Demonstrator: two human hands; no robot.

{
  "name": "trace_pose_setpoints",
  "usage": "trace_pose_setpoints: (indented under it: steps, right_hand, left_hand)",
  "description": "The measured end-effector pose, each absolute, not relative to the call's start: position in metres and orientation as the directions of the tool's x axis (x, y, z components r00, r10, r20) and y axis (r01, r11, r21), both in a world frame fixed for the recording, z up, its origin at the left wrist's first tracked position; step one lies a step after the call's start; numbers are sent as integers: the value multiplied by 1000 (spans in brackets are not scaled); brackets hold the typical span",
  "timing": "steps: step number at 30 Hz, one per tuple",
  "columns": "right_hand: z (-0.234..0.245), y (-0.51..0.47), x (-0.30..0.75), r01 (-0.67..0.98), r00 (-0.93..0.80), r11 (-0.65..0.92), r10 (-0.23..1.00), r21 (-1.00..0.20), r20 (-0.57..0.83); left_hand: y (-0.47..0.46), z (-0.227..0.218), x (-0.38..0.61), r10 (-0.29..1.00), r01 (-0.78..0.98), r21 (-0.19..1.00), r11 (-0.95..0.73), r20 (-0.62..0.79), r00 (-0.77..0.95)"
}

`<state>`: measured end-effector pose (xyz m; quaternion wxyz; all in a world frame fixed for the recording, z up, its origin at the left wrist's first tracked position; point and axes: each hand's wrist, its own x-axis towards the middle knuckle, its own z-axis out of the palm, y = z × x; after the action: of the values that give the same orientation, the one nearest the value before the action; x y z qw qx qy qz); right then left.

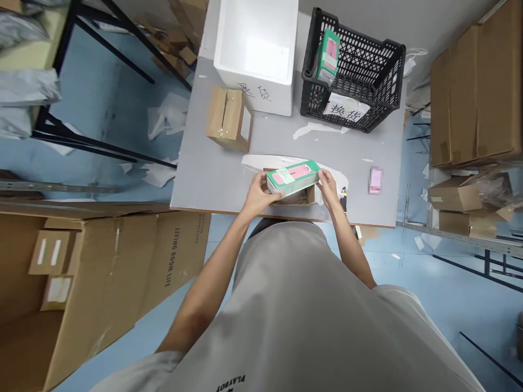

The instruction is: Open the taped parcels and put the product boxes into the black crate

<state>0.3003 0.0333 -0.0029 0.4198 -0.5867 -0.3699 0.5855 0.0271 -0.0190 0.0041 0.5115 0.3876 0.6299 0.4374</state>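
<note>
Between my two hands is a green and pink product box (295,175), slightly tilted, its right end a little farther from me. My left hand (260,195) grips its left end, with the thumb along the near side. At the other end, the fingers of my right hand (328,187) pinch the corner. Directly beneath lies a small brown cardboard box (297,200), mostly hidden by the green one. White plastic wrapping (261,161) is spread under and behind it. Just right of my right hand, a yellow and black utility knife (344,199) rests on the table.
A white foam bin (261,81) and a black plastic crate (347,65) holding a similar green box stand at the table's back. A taped carton (231,118) sits at left, a blurred pink item (375,181) at right. A large open carton (118,272) stands left on the floor.
</note>
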Motion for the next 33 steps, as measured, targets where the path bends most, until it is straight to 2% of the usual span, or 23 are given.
trace_pose_setpoints:
  steps: [3, 5, 10, 14, 16, 19, 22, 24, 28, 33]
  right_hand:
    - [2, 49, 289, -35, 0, -350, 937, -936, -351]
    - [7, 59, 280, -1, -17, -336, 942, -942, -336]
    - [27, 77, 259, -3, -17, -269, 963, -963, -268]
    - [40, 80, 247, -4, -29, -191, 981, -982, -191]
    - [43, 82, 244, -2, -19, -157, 987, -988, -156]
    - [46, 85, 242, 3, 47, -134, 990, -991, -134]
    - [50, 82, 237, -4, 98, -146, 984, -989, -146]
    - [53, 77, 230, -31, 96, -152, 983, -988, -154]
    - [59, 64, 208, -127, 61, -216, 972, -968, -225]
    - [57, 58, 189, -175, 11, -230, 972, -957, -235]
  left_hand:
    - [-34, 12, 50, 964, 282, 933, 223, -168, -206]
    - [-43, 18, 63, 970, 370, 912, 177, -98, -224]
    - [-55, 27, 74, 948, 394, 897, 199, -74, -311]
    - [-58, 34, 61, 946, 360, 911, 199, -83, -313]
    - [-57, 37, 53, 945, 251, 947, 199, -117, -307]
    - [-54, 41, 45, 920, -114, 958, 265, -286, -269]
    - [-52, 44, 39, 863, -506, 781, 367, -488, -128]
    - [-55, 46, 37, 841, -659, 637, 401, -541, -11]
    - [-64, 48, 30, 809, -754, 476, 453, -575, 123]
    - [-69, 41, 20, 791, -757, 423, 498, -579, 198]
